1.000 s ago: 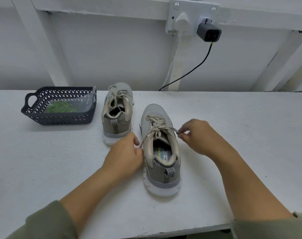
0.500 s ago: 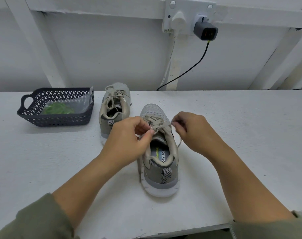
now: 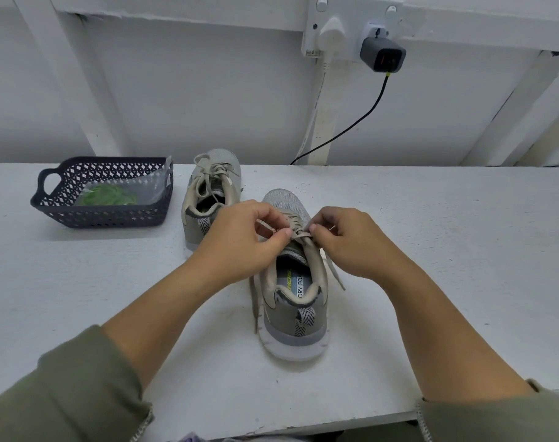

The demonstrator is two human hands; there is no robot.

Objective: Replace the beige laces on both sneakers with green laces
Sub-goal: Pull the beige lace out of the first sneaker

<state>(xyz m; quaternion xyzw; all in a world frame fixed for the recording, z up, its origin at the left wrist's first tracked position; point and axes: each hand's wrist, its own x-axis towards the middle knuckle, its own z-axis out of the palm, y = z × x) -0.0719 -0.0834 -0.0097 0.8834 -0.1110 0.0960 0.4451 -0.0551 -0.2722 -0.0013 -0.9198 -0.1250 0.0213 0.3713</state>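
Two grey sneakers with beige laces stand on the white table (image 3: 431,250). The near sneaker (image 3: 292,301) points away from me at the centre. My left hand (image 3: 240,240) and my right hand (image 3: 351,240) meet over its tongue, each pinching the beige lace (image 3: 299,232) at the top eyelets. Loose lace ends trail down both sides of this shoe. The far sneaker (image 3: 212,193) sits behind it to the left, its laces tied. Green laces (image 3: 107,196) lie in a clear bag inside the dark basket (image 3: 102,215) at far left.
A wall socket (image 3: 348,30) with a white plug and a grey adapter hangs above the table; a black cable (image 3: 351,122) drops from it behind the table's back edge. White slanted beams run along the wall. The table's front edge lies close below my forearms.
My left hand has come up from the table beside the shoe to the lace at the tongue. My right hand has shifted inward to meet it.
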